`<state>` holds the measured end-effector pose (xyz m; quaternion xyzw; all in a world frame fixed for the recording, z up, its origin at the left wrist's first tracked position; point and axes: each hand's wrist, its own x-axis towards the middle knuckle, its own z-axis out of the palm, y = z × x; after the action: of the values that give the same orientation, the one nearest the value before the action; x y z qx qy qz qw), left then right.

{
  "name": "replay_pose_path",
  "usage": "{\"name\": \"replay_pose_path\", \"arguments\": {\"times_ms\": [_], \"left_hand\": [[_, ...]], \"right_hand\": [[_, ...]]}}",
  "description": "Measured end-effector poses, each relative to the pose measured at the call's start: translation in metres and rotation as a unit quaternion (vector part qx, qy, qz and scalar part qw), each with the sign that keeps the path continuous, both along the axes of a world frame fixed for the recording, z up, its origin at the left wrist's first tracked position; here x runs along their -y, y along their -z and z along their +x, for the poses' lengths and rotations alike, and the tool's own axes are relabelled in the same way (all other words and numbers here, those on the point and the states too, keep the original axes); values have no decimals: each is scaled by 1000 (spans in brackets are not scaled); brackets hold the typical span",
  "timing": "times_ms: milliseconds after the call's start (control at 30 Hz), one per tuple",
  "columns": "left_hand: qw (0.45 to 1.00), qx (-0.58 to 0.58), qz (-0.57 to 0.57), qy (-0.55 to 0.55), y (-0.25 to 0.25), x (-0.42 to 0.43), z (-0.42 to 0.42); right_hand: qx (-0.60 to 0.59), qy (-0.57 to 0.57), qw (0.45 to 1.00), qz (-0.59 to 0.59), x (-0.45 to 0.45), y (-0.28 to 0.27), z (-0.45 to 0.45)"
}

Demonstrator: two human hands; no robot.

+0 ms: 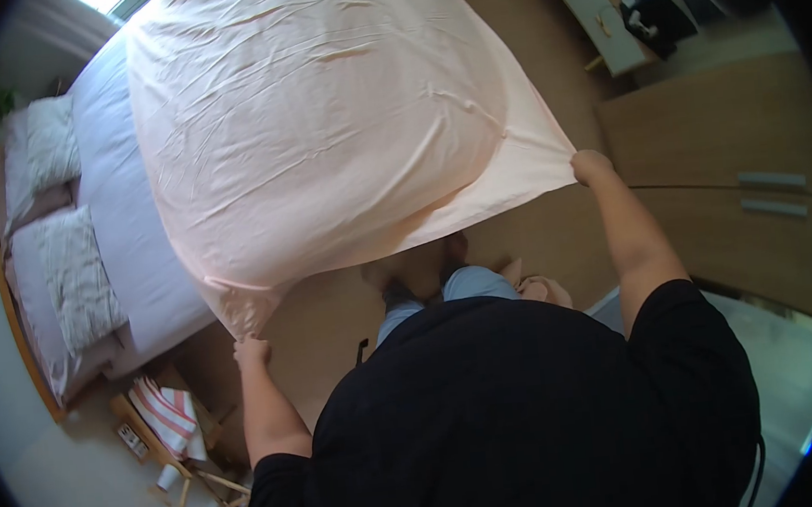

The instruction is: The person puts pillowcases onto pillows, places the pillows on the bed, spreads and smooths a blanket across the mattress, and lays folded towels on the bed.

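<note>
A pale pink bed sheet (317,116) is spread over the bed, with creases across its top and a loose near edge. My left hand (252,350) is closed on its near left corner, where the cloth bunches into folds. Out to the right, my right hand (594,167) grips the other near corner and holds it away from the bed, so the edge between both hands hangs in a shallow curve. Beneath the pink cloth, toward the head of the bed, shows a pale lilac sheet (115,182). My fingertips are hidden in part by the cloth.
Patterned pillows (80,277) lean by the wooden headboard (11,288). A striped cloth (164,410) lies on a bedside stand at lower left. Wooden drawers (704,131) stand at right, and a desk (587,6) at upper right. Pink fabric (546,291) lies on the floor near my feet.
</note>
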<state>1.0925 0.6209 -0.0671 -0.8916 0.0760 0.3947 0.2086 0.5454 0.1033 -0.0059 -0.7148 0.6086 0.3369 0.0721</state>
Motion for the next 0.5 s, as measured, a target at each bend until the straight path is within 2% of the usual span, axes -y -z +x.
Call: {"name": "replay_pose_path", "arguments": {"times_ms": [100,167,267,300,367,433,500], "left_hand": [[985,-37,-106,128,20,51,-49],[966,-77,-164,182,20,98,-87],[926,-117,-257,251,26,167,-136],[924,-118,-258,255,27,191,-151],[907,-126,-317,247,27,235,-183],[906,-122,-327,239,33,271,-215],[905,-120,-341,223,43,302,-243]], "right_hand": [[-13,17,1000,9,8,19,-17],[-32,-14,998,51,15,36,-34],[3,24,998,50,27,80,-72],[3,15,998,66,34,103,-89],[55,60,996,22,37,148,-122],[40,44,994,87,43,151,-136],[64,75,991,88,47,175,-153]]}}
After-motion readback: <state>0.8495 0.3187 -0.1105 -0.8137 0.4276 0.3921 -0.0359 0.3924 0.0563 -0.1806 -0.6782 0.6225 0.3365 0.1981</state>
